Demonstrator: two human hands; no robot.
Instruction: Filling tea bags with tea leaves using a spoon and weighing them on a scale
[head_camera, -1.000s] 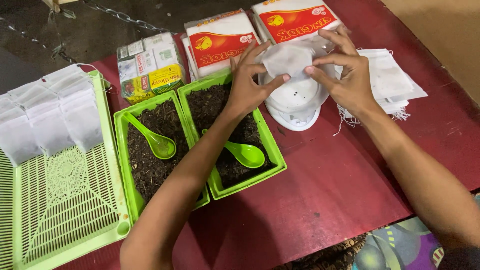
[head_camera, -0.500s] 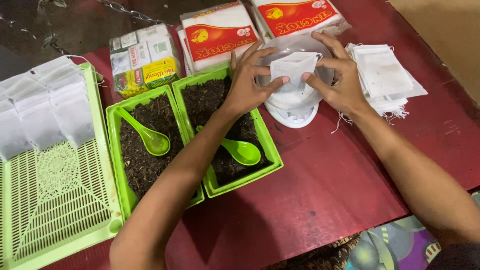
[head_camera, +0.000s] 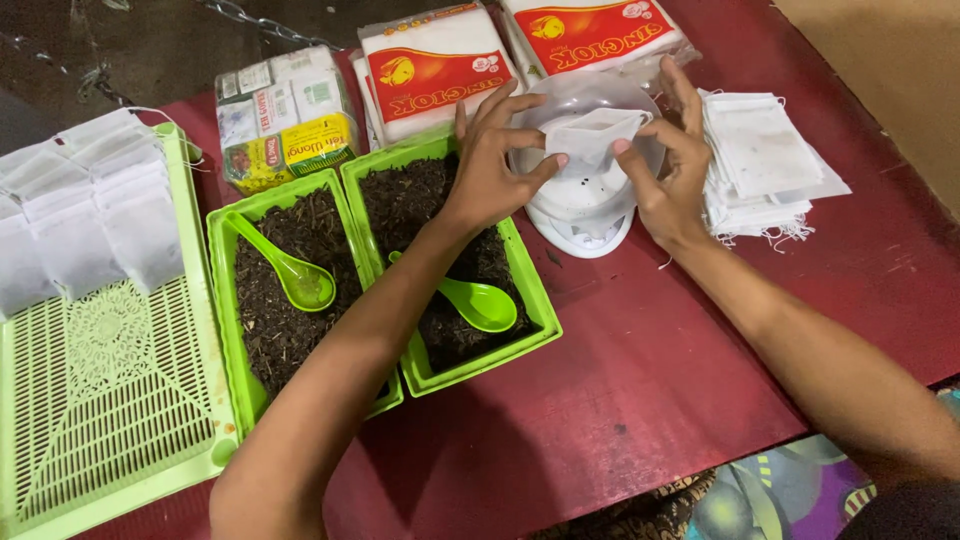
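Open red tabletop (head_camera: 640, 380) lies in front of the white scale (head_camera: 585, 215); approach from the near edge is unobstructed there. Left forearm (head_camera: 370, 350) crosses diagonally over the right green tray (head_camera: 535, 320), blocking access to its spoon (head_camera: 478, 302). Left green tray (head_camera: 222, 300) with its spoon (head_camera: 290, 275) is reachable from above. Behind the scale, red-and-white packs (head_camera: 435, 70) close the far side. Stack of white pouches (head_camera: 760, 160) lies just beside the right hand (head_camera: 670, 185). The slotted tray (head_camera: 110, 400) has bare mesh at its near end; filled pouches (head_camera: 90, 210) cover the far end.

Left of the hands: two green trays (head_camera: 228, 300) of dark loose tea, each holding a green spoon (head_camera: 300, 282); a slotted green tray (head_camera: 110, 400) beyond.
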